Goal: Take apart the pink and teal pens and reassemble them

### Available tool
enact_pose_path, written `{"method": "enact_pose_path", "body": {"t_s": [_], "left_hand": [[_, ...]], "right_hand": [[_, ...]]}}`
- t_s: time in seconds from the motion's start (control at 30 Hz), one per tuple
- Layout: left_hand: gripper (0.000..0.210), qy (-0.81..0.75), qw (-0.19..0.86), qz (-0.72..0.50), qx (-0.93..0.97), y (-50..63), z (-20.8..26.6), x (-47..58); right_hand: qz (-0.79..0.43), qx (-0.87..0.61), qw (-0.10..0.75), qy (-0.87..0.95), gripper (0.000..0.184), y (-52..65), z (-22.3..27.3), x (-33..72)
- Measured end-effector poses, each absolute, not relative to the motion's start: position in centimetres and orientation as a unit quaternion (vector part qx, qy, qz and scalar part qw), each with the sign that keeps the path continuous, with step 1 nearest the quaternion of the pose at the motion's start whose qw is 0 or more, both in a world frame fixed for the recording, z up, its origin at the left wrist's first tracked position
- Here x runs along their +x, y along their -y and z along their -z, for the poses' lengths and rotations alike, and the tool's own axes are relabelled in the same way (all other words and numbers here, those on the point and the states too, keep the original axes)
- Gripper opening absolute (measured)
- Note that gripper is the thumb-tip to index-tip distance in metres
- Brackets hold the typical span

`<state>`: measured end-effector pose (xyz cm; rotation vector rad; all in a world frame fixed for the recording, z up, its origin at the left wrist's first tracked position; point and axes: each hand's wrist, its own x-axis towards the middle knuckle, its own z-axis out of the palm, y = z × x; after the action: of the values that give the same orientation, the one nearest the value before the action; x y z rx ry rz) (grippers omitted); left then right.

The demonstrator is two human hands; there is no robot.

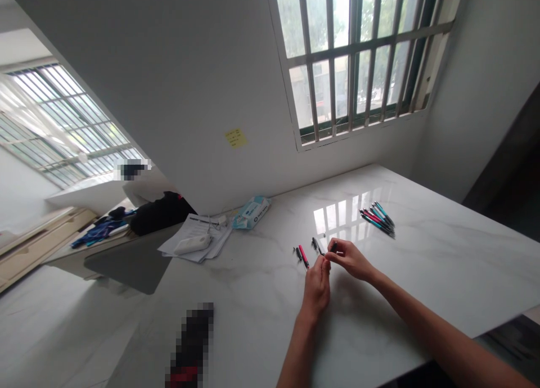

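Pinching a stubby black piece (334,246), the right hand (349,257) meets the left hand (317,287), hold unclear; white marbled desk (442,253) extends rightward of the piece.

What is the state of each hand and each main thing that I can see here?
Left hand: curled, hold unclear.
Right hand: pinching a small black piece.
Slim red pen piece: lying flat, not held.
Teal, red and black pens: lying in a loose bundle.
Blue-and-white plastic packet: lying down, flap unclear.
White paper sheets: loosely overlapping, under a white oblong device.
Yellow paper note: on wall, written on.
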<state>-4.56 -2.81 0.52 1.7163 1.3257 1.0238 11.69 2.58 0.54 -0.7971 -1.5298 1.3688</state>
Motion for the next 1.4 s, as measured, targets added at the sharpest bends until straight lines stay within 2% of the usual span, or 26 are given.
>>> {"method": "enact_pose_path", "body": {"t_s": [0.2, 0.4, 0.6, 0.87, 1.27, 1.4], "left_hand": [[0.047, -0.510, 0.427, -0.404, 0.629, 2.8, -0.4, -4.6], [0.051, -0.502, 0.482, -0.420, 0.583, 2.6, 0.0, -4.5], [0.051, -0.478, 0.538, -0.416, 0.557, 2.2, 0.7, -4.2], [0.024, -0.482, 0.508, -0.409, 0.585, 2.5, -0.3, -4.2], [0.027, -0.466, 0.521, -0.427, 0.574, 2.3, 0.3, -4.1], [0.027, -0.459, 0.530, -0.433, 0.566, 2.4, -0.1, -4.2]], "right_hand": [[-0.617, -0.277, 0.458, 0.578, 0.027, -2.7, -0.5, 12.2], [-0.641, -0.270, 0.481, 0.534, 0.046, -3.0, 0.2, 12.4], [-0.606, -0.304, 0.465, 0.569, 0.044, -2.6, -0.8, 12.5], [-0.609, -0.271, 0.472, 0.577, 0.039, -2.0, -1.1, 11.9], [-0.577, -0.269, 0.460, 0.619, 0.046, -1.4, -3.1, 12.1], [-0.562, -0.276, 0.454, 0.634, 0.040, -1.4, -3.2, 12.1]]}}
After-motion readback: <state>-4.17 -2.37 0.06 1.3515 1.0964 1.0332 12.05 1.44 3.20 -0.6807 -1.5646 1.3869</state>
